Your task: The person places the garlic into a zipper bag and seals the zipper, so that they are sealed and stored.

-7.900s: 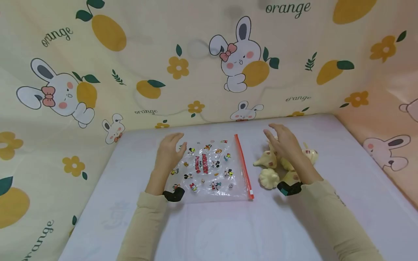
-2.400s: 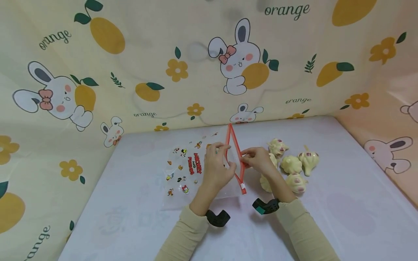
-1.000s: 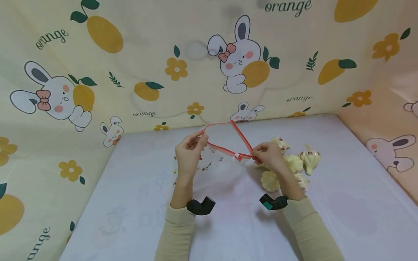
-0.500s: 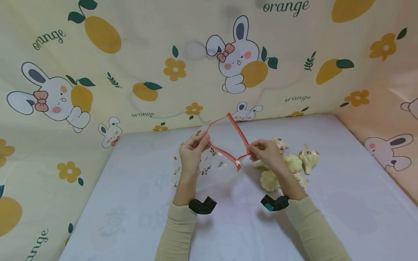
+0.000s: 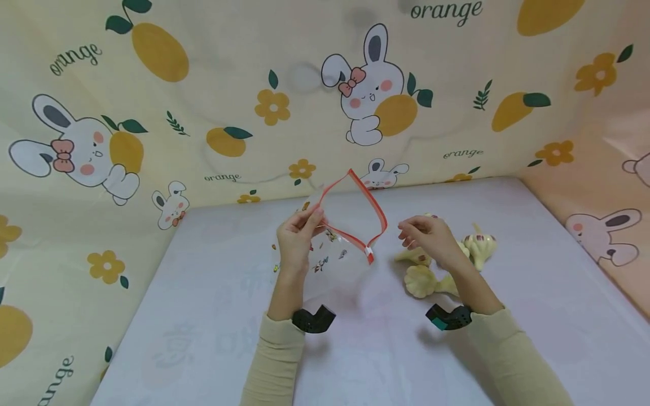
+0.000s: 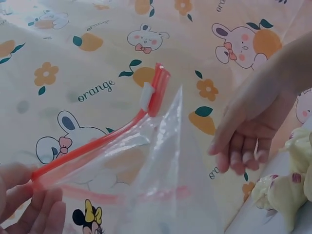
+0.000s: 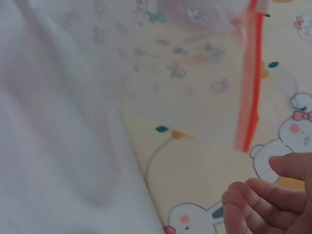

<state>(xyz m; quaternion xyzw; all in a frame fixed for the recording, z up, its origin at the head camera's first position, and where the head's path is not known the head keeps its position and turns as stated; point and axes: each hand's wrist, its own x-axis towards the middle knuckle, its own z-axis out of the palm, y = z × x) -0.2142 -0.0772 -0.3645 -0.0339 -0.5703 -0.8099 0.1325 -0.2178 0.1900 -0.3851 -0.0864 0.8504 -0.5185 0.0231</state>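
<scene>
The left hand [image 5: 297, 239] pinches the near-left rim of a clear printed bag [image 5: 330, 254], whose red-edged mouth gapes in a loop. In the left wrist view, thumb and fingers [image 6: 46, 200] grip that red rim [image 6: 87, 151], and a white slider [image 6: 146, 96] sits near its end. Just right of the bag, the right hand [image 5: 431, 239] holds nothing, its fingers relaxed and slightly bent; the right wrist view shows that hand [image 7: 268, 204] apart from the red edge [image 7: 251, 83]. Several garlic bulbs [image 5: 420, 282] lie beneath and beside the right hand, partly hidden by it.
A white-covered table [image 5: 203, 316] extends under both arms. Behind it hangs a cream cloth [image 5: 299, 51] printed with rabbits and oranges, and a similar cloth [image 5: 609, 186] stands along the right side. Each wrist carries a black device, one [image 5: 313, 320] on the left.
The right hand has let go of the bag's red rim and moved right, over the garlic. The left hand still holds the bag, which was flat on the table at first and now gapes.
</scene>
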